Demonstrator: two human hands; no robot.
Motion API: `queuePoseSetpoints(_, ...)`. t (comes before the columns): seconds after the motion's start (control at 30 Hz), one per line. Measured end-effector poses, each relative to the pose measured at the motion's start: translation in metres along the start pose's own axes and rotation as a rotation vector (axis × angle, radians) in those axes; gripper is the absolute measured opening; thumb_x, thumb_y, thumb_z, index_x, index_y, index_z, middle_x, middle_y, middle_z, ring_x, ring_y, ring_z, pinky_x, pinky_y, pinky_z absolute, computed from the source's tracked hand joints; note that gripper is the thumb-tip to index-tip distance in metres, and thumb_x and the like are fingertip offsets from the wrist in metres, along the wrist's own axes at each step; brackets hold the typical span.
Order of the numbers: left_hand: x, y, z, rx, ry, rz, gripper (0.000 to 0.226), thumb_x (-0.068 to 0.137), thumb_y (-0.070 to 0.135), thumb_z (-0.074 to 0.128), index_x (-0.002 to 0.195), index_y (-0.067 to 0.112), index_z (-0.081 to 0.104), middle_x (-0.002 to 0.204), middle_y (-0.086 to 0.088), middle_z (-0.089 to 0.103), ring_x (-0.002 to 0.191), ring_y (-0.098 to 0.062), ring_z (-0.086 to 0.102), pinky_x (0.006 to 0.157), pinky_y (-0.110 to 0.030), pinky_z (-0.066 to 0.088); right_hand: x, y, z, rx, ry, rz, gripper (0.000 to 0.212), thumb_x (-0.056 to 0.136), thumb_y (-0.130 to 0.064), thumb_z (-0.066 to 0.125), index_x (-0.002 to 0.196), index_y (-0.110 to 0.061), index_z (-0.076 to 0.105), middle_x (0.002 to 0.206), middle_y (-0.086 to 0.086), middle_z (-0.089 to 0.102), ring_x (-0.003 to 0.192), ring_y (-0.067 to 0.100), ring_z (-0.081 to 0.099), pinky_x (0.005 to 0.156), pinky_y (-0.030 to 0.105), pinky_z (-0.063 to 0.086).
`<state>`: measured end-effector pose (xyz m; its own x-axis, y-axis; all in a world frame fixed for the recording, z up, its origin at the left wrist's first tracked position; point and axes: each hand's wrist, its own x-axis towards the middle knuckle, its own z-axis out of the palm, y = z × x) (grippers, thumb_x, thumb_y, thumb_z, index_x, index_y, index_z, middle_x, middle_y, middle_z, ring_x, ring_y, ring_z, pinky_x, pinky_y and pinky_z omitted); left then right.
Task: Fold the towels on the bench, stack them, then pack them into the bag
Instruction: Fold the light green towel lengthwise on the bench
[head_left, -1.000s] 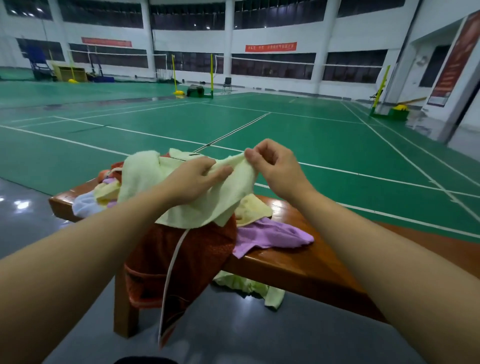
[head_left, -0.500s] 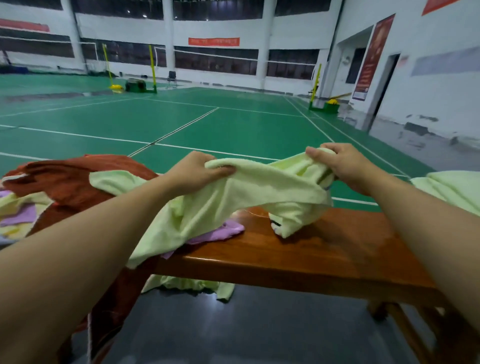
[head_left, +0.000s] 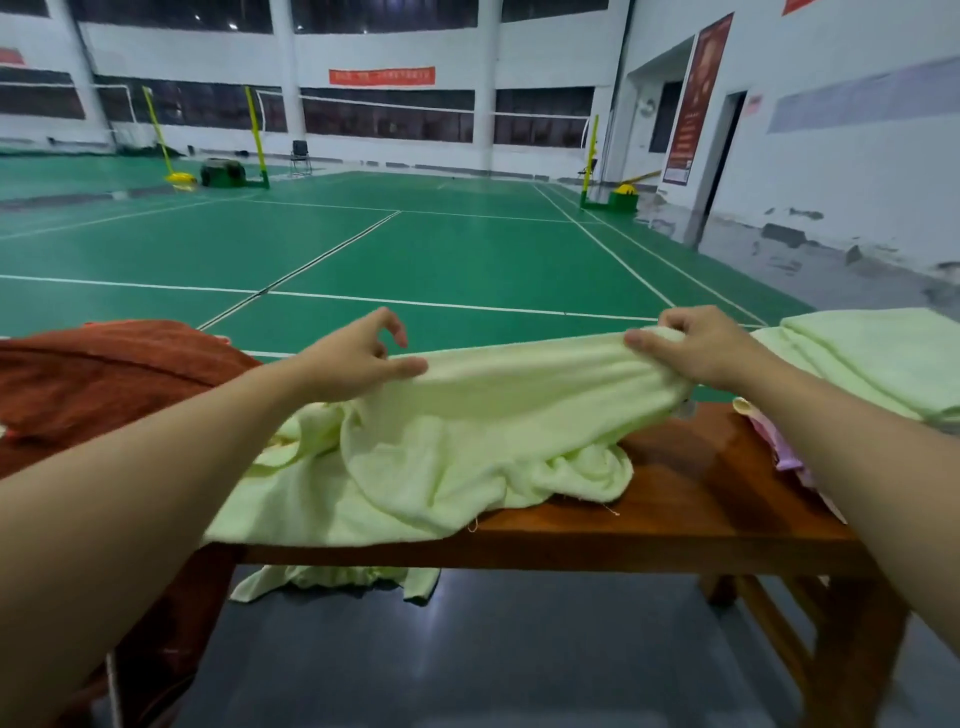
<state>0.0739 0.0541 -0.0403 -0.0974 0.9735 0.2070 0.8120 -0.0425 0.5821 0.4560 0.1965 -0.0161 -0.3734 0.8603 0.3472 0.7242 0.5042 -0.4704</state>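
You are spreading 1 pale green towel (head_left: 467, 447) over the surface (head_left: 691, 499), right hand (head_left: 696, 348) fingers clamped on its edge, left hand (head_left: 358, 358) pinching loosely, and flattening probably comes next.

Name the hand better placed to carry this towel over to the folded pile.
Probably the right hand: it grips the towel end nearest the folded pile at the bench's right.
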Motion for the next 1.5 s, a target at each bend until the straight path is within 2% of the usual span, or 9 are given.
queuePoseSetpoints(0.13,-0.012,-0.008,-0.030,0.165,-0.251,-0.140,0.053,0.074,0.066,0.074,0.068,0.015,0.060,0.059,0.004,0.049,0.055,-0.014,0.049,0.053,-0.027,0.045,-0.002,0.013,-0.003,-0.507,-0.202,-0.030,0.065,0.088,-0.075,0.050,0.065,-0.015,0.057,0.064,0.003,0.058,0.065,0.022,0.056,0.061,0.035,0.040)
queuePoseSetpoints(0.27,-0.026,-0.024,-0.048,-0.104,-0.278,-0.318,0.038,0.084,0.045,0.077,0.092,0.009,0.078,0.085,-0.009,0.074,0.079,-0.020,0.072,0.062,-0.037,0.061,-0.002,0.024,-0.015,-0.471,-0.261,0.140,0.071,0.086,-0.078,0.044,0.071,-0.014,0.068,0.072,0.008,0.067,0.069,0.024,0.063,0.069,0.035,0.051)
queuePoseSetpoints(0.43,-0.013,-0.029,-0.059,-0.523,-0.035,-0.355,0.103,0.039,0.069,0.092,0.108,-0.003,0.068,0.106,-0.014,0.076,0.095,-0.023,0.075,0.078,-0.036,0.063,0.008,0.024,-0.010,0.306,-0.108,0.352,0.065,0.089,-0.060,0.066,0.095,0.005,0.069,0.085,0.014,0.071,0.072,0.030,0.069,0.064,0.036,0.059)
queuePoseSetpoints(0.5,-0.003,-0.022,-0.059,-0.401,0.061,-0.305,0.087,0.056,0.071,0.084,0.102,-0.001,0.070,0.100,-0.016,0.075,0.092,-0.028,0.074,0.082,-0.039,0.062,0.018,0.018,-0.008,0.476,-0.019,0.353,0.062,0.089,-0.053,0.069,0.100,0.008,0.069,0.094,0.021,0.074,0.085,0.036,0.073,0.084,0.049,0.061)
queuePoseSetpoints(0.6,0.015,-0.006,-0.069,-0.144,0.297,-0.245,0.055,0.086,0.061,0.066,0.087,0.007,0.066,0.083,-0.010,0.067,0.075,-0.024,0.063,0.063,-0.031,0.049,0.035,0.004,-0.014,0.350,0.118,0.283,0.066,0.091,-0.061,0.062,0.093,0.006,0.065,0.093,0.021,0.070,0.078,0.032,0.065,0.081,0.043,0.055)
queuePoseSetpoints(0.87,0.051,0.043,-0.132,-0.065,0.567,0.020,0.049,0.091,0.059,0.062,0.099,0.011,0.054,0.078,-0.001,0.051,0.066,-0.012,0.045,0.056,-0.030,0.037,0.063,-0.030,-0.076,0.188,0.491,0.021,0.052,0.099,-0.056,0.051,0.066,-0.018,0.038,0.065,0.002,0.040,0.063,0.022,0.037,0.055,0.036,0.023)
queuePoseSetpoints(1.1,0.035,0.028,-0.120,-0.010,0.463,0.015,0.054,0.086,0.061,0.065,0.098,0.010,0.056,0.083,-0.004,0.058,0.072,-0.018,0.054,0.059,-0.032,0.041,0.034,-0.023,-0.074,0.105,0.454,0.008,0.052,0.099,-0.056,0.050,0.067,-0.016,0.042,0.064,0.001,0.041,0.058,0.016,0.037,0.054,0.034,0.024)
queuePoseSetpoints(1.2,0.006,0.006,-0.089,0.154,0.362,-0.014,0.062,0.081,0.070,0.058,0.087,0.009,0.057,0.078,-0.010,0.060,0.070,-0.027,0.057,0.061,-0.037,0.042,0.004,0.005,-0.045,0.050,0.437,0.043,0.070,0.093,-0.070,0.049,0.064,-0.006,0.044,0.062,0.012,0.045,0.058,0.026,0.042,0.055,0.038,0.024)
queuePoseSetpoints(1.5,-0.091,-0.025,-0.008,0.530,-0.182,-0.187,0.086,0.068,0.099,0.034,0.068,0.016,0.058,0.080,-0.006,0.063,0.080,-0.025,0.058,0.066,-0.035,0.037,-0.123,0.078,0.047,-0.251,0.327,0.045,0.077,0.085,-0.080,0.039,0.047,-0.013,0.046,0.056,0.004,0.045,0.071,0.027,0.045,0.064,0.037,0.029)
